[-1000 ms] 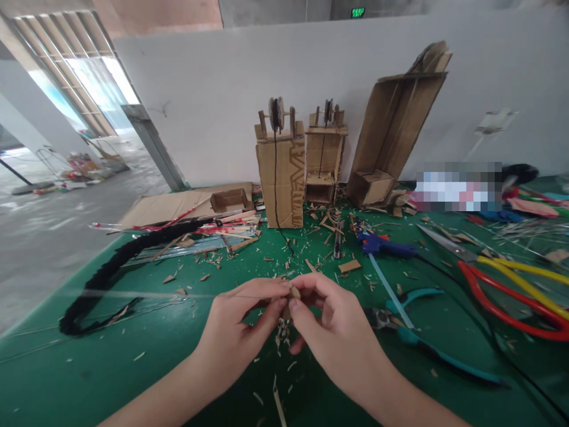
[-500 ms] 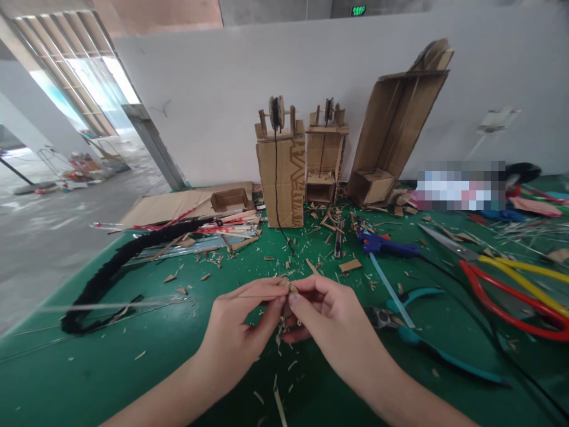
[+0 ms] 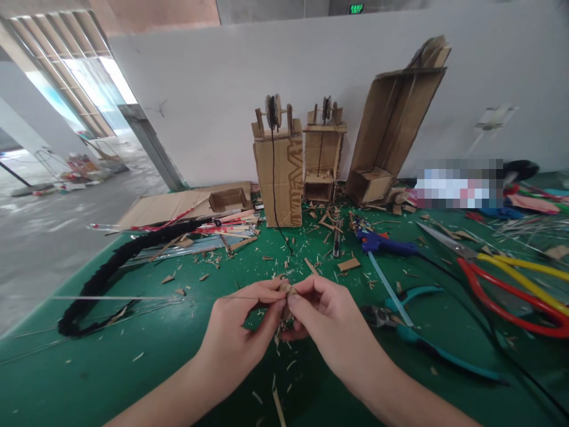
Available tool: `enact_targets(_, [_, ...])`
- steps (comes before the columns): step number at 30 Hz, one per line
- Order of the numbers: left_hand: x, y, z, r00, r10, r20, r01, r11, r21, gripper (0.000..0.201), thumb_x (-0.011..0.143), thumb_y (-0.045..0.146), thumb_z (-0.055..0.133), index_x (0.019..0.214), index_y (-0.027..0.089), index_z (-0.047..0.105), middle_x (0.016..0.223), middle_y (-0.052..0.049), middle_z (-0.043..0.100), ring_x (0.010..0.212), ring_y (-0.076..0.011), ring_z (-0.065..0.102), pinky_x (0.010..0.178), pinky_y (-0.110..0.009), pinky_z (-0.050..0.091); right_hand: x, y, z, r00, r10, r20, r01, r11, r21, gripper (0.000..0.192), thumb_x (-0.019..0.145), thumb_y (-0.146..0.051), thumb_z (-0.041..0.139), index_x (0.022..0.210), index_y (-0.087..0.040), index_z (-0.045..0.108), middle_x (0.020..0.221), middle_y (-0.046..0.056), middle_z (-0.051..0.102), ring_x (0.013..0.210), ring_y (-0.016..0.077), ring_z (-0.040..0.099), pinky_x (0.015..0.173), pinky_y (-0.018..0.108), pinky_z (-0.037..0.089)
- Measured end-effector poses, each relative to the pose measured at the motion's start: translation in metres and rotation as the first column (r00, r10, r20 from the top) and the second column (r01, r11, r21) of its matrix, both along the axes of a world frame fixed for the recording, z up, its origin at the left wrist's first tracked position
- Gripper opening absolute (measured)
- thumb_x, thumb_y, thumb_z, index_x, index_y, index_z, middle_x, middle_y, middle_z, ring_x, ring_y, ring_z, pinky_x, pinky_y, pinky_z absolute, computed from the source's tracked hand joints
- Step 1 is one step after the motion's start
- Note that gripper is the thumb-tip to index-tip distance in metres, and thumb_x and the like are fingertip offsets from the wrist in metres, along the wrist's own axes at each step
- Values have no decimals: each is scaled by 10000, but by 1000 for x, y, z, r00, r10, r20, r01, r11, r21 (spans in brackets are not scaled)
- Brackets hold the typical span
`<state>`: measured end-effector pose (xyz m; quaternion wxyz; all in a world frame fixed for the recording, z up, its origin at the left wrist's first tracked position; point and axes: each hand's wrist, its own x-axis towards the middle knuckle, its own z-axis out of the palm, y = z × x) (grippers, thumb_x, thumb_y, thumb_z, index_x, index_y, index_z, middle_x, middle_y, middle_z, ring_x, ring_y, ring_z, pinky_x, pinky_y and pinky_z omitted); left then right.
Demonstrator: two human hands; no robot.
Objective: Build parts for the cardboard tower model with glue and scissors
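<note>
The lower fingers [image 3: 292,335] of the right hand [image 3: 326,314] now curl closer under the small brown piece [image 3: 290,290] than a second ago. The thin wire [image 3: 111,298] beside the left hand [image 3: 242,320] has swung nearly level.

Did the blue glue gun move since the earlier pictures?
No. The blue glue gun keeps its place below the tall leaning cardboard tower; both shift slightly together because the camera moved.

Pale wall [image 3: 200,107] along far edge of green bench [image 3: 111,362], lit exit sign [image 3: 356,9] above. Shiny grey floor [image 3: 31,249] past left edge; daylight through slatted opening [image 3: 82,77] beyond.
</note>
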<state>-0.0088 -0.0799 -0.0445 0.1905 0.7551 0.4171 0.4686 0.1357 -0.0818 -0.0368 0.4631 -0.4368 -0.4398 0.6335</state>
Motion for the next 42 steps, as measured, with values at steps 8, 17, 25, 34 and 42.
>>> enact_targets(8, [1, -2, -2, 1000, -19, -15, 19, 1000, -21, 138, 803, 99, 546, 828, 157, 668, 894, -84, 740, 870, -196, 704, 710, -270, 602, -1, 2, -4, 1000, -23, -10, 22, 998, -54, 139, 749, -107, 603, 666, -178, 518, 596, -53, 516, 530, 84, 564, 533, 258, 593])
enact_targets(17, [-1, 2, -2, 1000, 3, -3, -3, 994, -107, 99, 817, 119, 538, 858, 173, 610, 942, -60, 718, 807, -143, 702, 674, -216, 591, 2, 6, -8, 999, 45, -5, -45, 999, 4, 108, 781, -277, 608, 807, -177, 575, 660, -24, 518, 599, 112, 547, 519, 266, 585])
enact_targets(25, [-4, 2, -5, 995, 24, -101, -21, 999, 35, 154, 803, 84, 563, 858, 210, 632, 949, -9, 724, 846, -109, 694, 738, -172, 560, 7, 2, -6, 910, -64, 411, -69, 951, 302, 119, 825, -264, 511, 859, -197, 603, 783, 25, 642, 700, 162, 625, 619, 299, 541])
enact_targets(34, [-2, 2, -7, 990, 15, -144, 7, 989, 150, 148, 807, 77, 560, 847, 197, 638, 942, -23, 717, 845, -104, 685, 747, -168, 544, 0, 3, -14, 897, -130, 422, -3, 954, 300, 97, 812, -242, 469, 788, -206, 556, 701, 4, 622, 606, 153, 619, 593, 302, 504])
enact_targets(42, [0, 2, -7, 982, 31, -187, 4, 983, 183, 143, 820, 87, 541, 860, 176, 644, 910, -42, 721, 839, -111, 687, 757, -176, 544, -3, 0, -15, 862, -168, 477, 14, 951, 309, 106, 805, -206, 451, 765, -202, 549, 675, 9, 614, 598, 151, 599, 579, 289, 467])
